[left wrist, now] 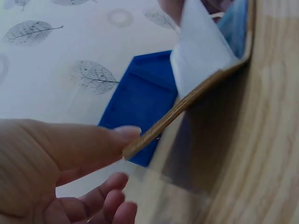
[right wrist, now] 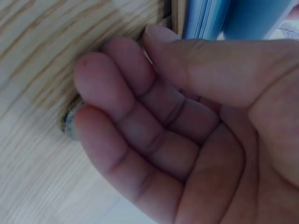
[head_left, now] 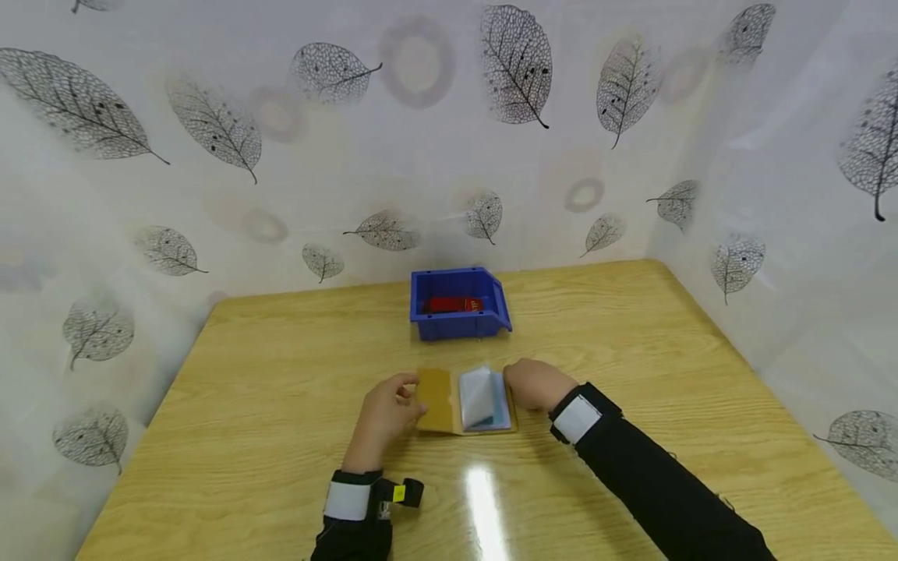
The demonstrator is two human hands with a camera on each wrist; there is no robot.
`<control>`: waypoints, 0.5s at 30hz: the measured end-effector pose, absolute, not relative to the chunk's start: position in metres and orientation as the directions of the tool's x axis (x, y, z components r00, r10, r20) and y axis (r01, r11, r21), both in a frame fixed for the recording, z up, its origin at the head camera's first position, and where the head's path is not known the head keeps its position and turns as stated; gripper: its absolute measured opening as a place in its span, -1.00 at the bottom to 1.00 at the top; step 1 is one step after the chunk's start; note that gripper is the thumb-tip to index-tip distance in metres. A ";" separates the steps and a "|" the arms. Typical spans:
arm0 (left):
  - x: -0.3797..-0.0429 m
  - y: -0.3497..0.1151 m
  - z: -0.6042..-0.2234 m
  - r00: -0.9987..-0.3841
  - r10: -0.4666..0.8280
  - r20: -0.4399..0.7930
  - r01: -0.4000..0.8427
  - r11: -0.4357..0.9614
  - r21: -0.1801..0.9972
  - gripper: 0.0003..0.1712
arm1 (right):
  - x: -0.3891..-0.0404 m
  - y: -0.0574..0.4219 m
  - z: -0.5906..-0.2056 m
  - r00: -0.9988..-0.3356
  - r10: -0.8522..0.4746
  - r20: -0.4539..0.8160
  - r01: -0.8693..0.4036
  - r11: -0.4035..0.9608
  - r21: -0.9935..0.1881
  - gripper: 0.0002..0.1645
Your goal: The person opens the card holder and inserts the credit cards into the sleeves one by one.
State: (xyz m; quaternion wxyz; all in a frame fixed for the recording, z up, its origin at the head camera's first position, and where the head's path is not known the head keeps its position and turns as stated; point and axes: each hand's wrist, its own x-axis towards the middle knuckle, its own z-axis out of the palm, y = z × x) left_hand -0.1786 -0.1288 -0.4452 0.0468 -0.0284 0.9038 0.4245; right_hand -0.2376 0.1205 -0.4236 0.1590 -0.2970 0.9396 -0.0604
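A small booklet with a tan cover (head_left: 435, 400) lies spread out on the table. Its left cover is tilted up, and a whitish translucent sheet (head_left: 477, 396) rises over bluish pages (head_left: 500, 399). My left hand (head_left: 388, 409) holds the cover's free edge; in the left wrist view the thumb (left wrist: 126, 134) is against that edge while other fingers curl below it. At the booklet's right side, my right hand (head_left: 536, 383) grips the edge with its thumb (right wrist: 163, 39) beside the page stack (right wrist: 203, 18). The right index finger is mostly hidden; the remaining fingers curl inward.
Behind the booklet stands a blue open-front bin (head_left: 459, 327) with a red item (head_left: 454, 304) inside. The wooden table (head_left: 281, 351) meets a leaf-patterned curtain (head_left: 414, 156) at the back and sides. A small greyish thing (right wrist: 71, 122) shows behind the right fingertips.
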 end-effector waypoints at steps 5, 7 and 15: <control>-0.184 -0.122 -0.455 -0.999 -0.008 -0.041 -0.031 0.786 0.617 -0.51 | -0.239 0.121 -0.425 -0.774 -0.571 -0.274 -0.529 0.821 -0.217 -0.81; -0.186 -0.119 -0.459 -0.999 0.000 -0.035 -0.021 0.814 0.580 -0.50 | -0.240 0.121 -0.426 -0.775 -0.565 -0.284 -0.521 0.825 -0.219 -0.82; -0.186 -0.096 -0.446 -1.000 -0.006 0.020 0.004 0.882 0.472 -0.54 | -0.243 0.121 -0.427 -0.777 -0.548 -0.310 -0.493 0.836 -0.242 -0.82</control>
